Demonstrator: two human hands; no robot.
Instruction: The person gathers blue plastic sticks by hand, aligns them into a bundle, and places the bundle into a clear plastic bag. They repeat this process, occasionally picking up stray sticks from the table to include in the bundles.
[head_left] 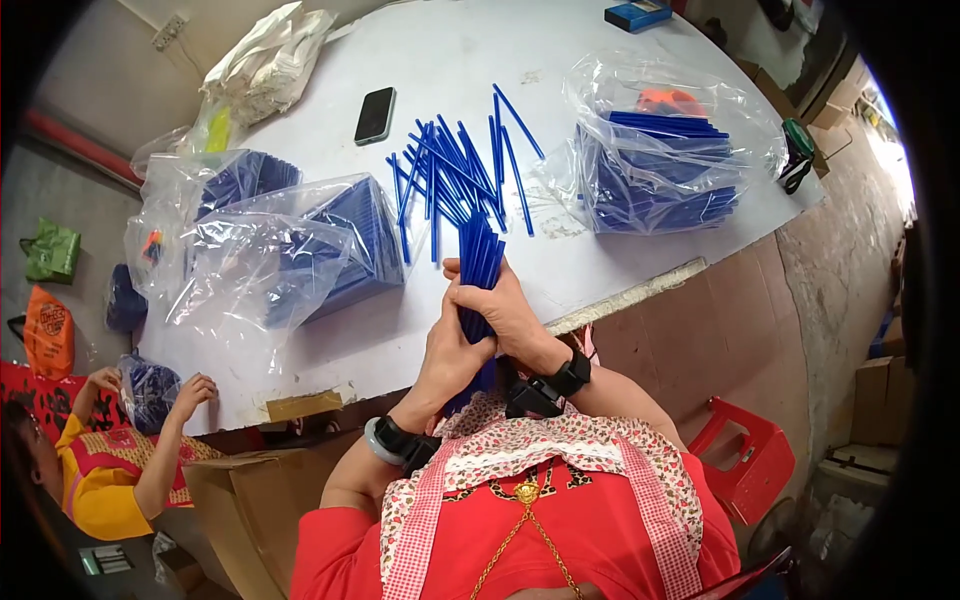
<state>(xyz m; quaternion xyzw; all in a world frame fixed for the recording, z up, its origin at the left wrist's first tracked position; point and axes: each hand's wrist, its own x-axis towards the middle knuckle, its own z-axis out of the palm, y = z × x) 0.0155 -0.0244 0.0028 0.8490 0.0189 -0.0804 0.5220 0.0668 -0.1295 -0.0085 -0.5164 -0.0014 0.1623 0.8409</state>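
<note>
A bundle of thin blue sticks (pixel 482 252) stands close in front of my body, gripped by both hands. My left hand (pixel 452 345) is wrapped round its lower part. Higher up, my right hand (pixel 512 312) closes round the same bundle, its thumb lying across the front. The lower end reaches down to my floral apron. Just beyond the hands, loose blue sticks (pixel 462 165) lie scattered in a criss-cross heap on the white table (pixel 560 270). Whether they are pencils, tubes or other rods cannot be told.
Clear plastic bags of stacked blue sticks stand left (pixel 340 240) and right (pixel 655 175). Farther back lie a phone (pixel 375 115), a white bag (pixel 265 65) and a blue box (pixel 637 14). A co-worker (pixel 120 455) handles a plastic-wrapped bundle (pixel 152 393) at lower left. A red stool (pixel 745 460) stands right.
</note>
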